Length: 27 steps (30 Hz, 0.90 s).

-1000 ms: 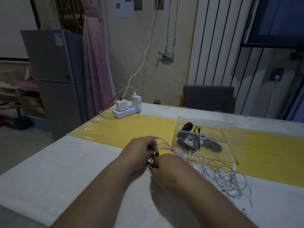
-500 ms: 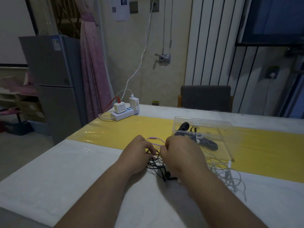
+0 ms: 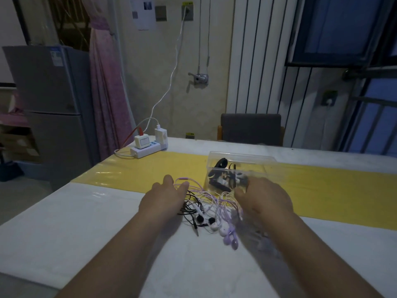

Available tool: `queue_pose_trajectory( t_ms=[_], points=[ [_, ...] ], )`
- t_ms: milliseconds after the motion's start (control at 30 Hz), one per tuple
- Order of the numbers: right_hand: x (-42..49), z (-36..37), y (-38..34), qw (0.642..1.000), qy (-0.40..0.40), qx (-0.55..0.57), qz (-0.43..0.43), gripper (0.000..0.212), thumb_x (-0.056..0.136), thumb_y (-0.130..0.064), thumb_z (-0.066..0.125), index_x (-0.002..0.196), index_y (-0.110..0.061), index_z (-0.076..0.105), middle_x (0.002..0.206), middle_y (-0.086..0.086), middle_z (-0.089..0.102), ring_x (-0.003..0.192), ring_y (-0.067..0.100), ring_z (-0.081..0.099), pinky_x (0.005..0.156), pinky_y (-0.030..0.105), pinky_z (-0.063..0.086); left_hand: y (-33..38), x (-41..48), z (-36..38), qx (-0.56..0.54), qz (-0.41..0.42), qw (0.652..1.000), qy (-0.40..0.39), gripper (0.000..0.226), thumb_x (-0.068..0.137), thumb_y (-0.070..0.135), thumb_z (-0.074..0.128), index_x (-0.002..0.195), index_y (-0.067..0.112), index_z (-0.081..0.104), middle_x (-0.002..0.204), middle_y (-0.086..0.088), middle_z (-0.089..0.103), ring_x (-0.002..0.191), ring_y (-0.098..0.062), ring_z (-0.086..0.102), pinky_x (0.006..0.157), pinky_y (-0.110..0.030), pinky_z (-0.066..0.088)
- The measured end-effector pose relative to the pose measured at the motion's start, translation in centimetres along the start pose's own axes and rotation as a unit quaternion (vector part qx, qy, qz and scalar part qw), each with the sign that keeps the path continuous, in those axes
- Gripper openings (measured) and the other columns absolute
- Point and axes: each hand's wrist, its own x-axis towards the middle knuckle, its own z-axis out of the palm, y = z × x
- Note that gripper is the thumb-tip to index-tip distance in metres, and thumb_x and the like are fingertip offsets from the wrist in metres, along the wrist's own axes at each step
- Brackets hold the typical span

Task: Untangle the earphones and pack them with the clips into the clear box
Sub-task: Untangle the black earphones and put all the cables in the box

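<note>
From my remote seat, both hands are down on the tangle in the middle of the frame. The earphones (image 3: 211,208) lie on the white table (image 3: 86,222) as one knot of black, white and pale purple cords, with the buds fanned out toward the lower edge of the picture. My left hand (image 3: 164,197) rests on the left side of the pile, and purple loops come out past its thumb. I cannot tell whether it pinches a cord or only lies on them. My right hand (image 3: 265,200) covers the right side, back to the camera and a little blurred. Its fingers are hidden, so I cannot tell its grip either.

The clear box (image 3: 242,160) stands just above the tangle in the frame, on the yellow runner (image 3: 139,171), and my right hand is close against its near wall. The dark clips (image 3: 223,179) already sit inside it. A power strip (image 3: 148,149) lies well apart, toward the upper left.

I judge this to be the untangling step, barely under way, since the three colours cross each other everywhere. Next I would single out one set, probably the black one on the left edge, and hold its buds. Then I would draw its cord slowly out of the loops, because a hard pull could tighten the knot.
</note>
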Motion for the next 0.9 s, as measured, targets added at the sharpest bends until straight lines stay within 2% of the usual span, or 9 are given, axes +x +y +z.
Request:
queue_pose_trajectory(
  t_ms=[100, 167, 267, 367, 500, 567, 667, 800, 900],
  points=[
    [-0.4, -0.4, 1.9, 0.998, -0.004, -0.037, 0.046, 0.043, 0.091, -0.051, 0.039, 0.112, -0.021, 0.063, 0.11, 0.006, 0.065, 0.097, 0.031, 0.061, 0.068, 0.033, 0.043, 1.3, 0.3, 0.4, 0.038, 0.014, 0.999, -0.02, 0.058, 0.094, 0.064, 0.028, 0.131, 0.021, 0.039, 0.128, -0.016, 0.048, 0.115, -0.038, 0.048, 0.087, -0.041, 0.041],
    [-0.6, -0.4, 2.7, 0.995, -0.047, -0.046, 0.074, 0.051, 0.094, -0.056, 0.034, 0.117, -0.019, 0.061, 0.116, 0.005, 0.064, 0.103, 0.029, 0.061, 0.07, 0.032, 0.041, 2.2, 0.3, 0.6, 0.09, 0.038, 0.995, -0.034, 0.053, 0.095, 0.06, 0.027, 0.132, 0.025, 0.039, 0.13, -0.013, 0.047, 0.115, -0.037, 0.046, 0.085, -0.041, 0.04],
    [-0.7, -0.6, 3.2, 0.986, -0.128, -0.019, 0.106, 0.061, 0.096, -0.062, 0.029, 0.129, -0.016, 0.055, 0.128, 0.007, 0.06, 0.113, 0.028, 0.058, 0.077, 0.034, 0.042, 2.8, 0.3, 1.6, 0.1, 0.026, 0.994, -0.043, 0.069, 0.083, 0.067, 0.016, 0.133, 0.027, 0.042, 0.134, -0.012, 0.046, 0.117, -0.037, 0.047, 0.088, -0.043, 0.041],
    [-0.4, -0.4, 3.1, 0.98, -0.166, 0.002, 0.112, 0.067, 0.095, -0.065, 0.031, 0.133, -0.014, 0.053, 0.134, 0.009, 0.057, 0.117, 0.029, 0.056, 0.081, 0.035, 0.041, 3.3, -0.6, 2.4, 0.105, 0.029, 0.994, -0.003, 0.051, 0.091, 0.052, 0.035, 0.13, 0.022, 0.048, 0.131, -0.013, 0.045, 0.117, -0.037, 0.05, 0.091, -0.039, 0.042],
    [-0.6, 0.2, 2.2, 0.975, -0.203, 0.002, 0.092, 0.06, 0.094, -0.059, 0.042, 0.134, -0.014, 0.049, 0.136, 0.01, 0.053, 0.118, 0.03, 0.055, 0.085, 0.034, 0.043, 3.9, -1.3, 2.8, 0.092, 0.07, 0.993, 0.006, 0.036, 0.094, 0.041, 0.04, 0.114, 0.016, 0.057, 0.122, -0.013, 0.05, 0.107, -0.036, 0.055, 0.082, -0.037, 0.043],
    [-0.4, 0.6, 2.0, 0.975, -0.208, 0.023, 0.076, 0.054, 0.094, -0.055, 0.042, 0.127, -0.014, 0.054, 0.131, 0.012, 0.056, 0.112, 0.03, 0.057, 0.086, 0.035, 0.046, 4.2, -1.3, 2.8, 0.067, 0.084, 0.994, 0.007, 0.031, 0.096, 0.038, 0.038, 0.096, 0.015, 0.059, 0.113, -0.013, 0.056, 0.099, -0.034, 0.058, 0.073, -0.035, 0.042],
    [-0.2, 0.7, 1.6, 0.97, -0.215, 0.107, 0.044, 0.051, 0.096, -0.055, 0.037, 0.096, -0.011, 0.063, 0.107, 0.013, 0.065, 0.097, 0.029, 0.062, 0.08, 0.034, 0.047, 4.7, -1.2, 2.8, 0.003, 0.109, 0.994, -0.016, 0.035, 0.099, 0.03, 0.036, 0.07, 0.016, 0.048, 0.091, -0.013, 0.063, 0.08, -0.03, 0.054, 0.061, -0.032, 0.034],
    [-1.1, -0.2, 0.3, 0.935, -0.248, 0.255, -0.003, 0.06, 0.092, -0.066, 0.042, 0.105, -0.013, 0.069, 0.103, 0.007, 0.066, 0.093, 0.02, 0.061, 0.075, 0.03, 0.043, 5.5, -1.2, 2.7, -0.128, 0.101, 0.984, -0.071, 0.028, 0.099, 0.022, 0.045, 0.084, 0.008, 0.065, 0.065, -0.002, 0.051, 0.063, -0.018, 0.048, 0.05, -0.029, 0.026],
    [-1.6, 0.0, -0.5, 0.929, -0.276, 0.243, -0.029, 0.034, 0.08, -0.068, 0.058, 0.075, -0.034, 0.059, 0.091, -0.001, 0.063, 0.081, 0.014, 0.059, 0.064, 0.026, 0.042, 5.2, -1.3, 2.4, -0.181, 0.1, 0.971, -0.116, 0.022, 0.094, 0.019, 0.054, 0.091, 0.012, 0.074, 0.063, -0.005, 0.059, 0.06, -0.02, 0.055, 0.053, -0.026, 0.036]
  ],
)
